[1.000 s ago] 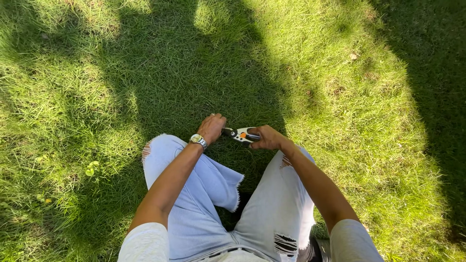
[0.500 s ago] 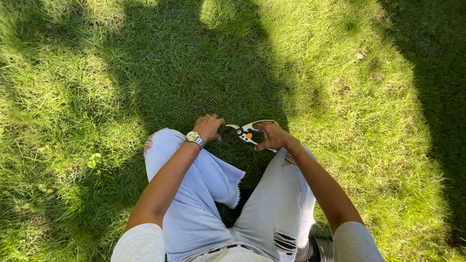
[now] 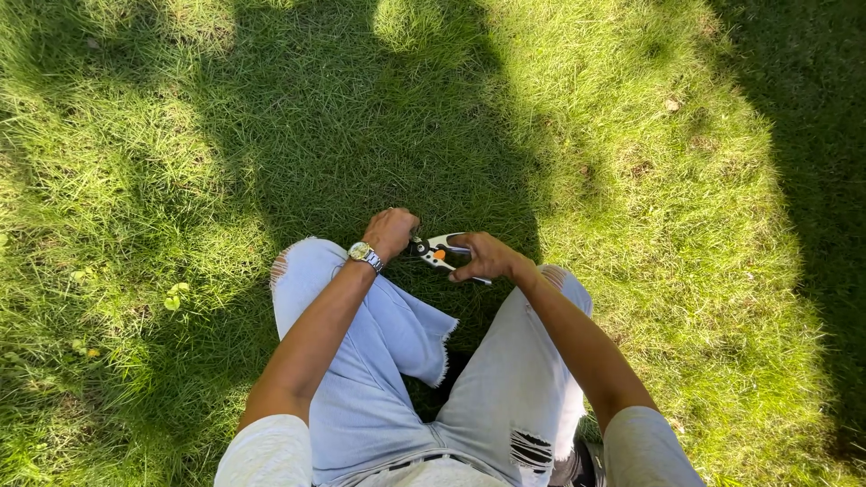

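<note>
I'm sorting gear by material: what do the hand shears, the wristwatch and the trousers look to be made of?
Hand shears: handles look like moulded plastic, matte black and white with an orange catch; the blades are hidden, so metal is only likely.
Wristwatch: shiny metal case and link band, glinting in the sun.
Trousers: pale blue denim, with frayed edges and ripped threads.

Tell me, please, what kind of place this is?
Probably a lawn or garden outdoors. Green grass covers the whole ground, with sun patches and shadows on it, and the right hand holds pruning shears beside the left hand.
</note>
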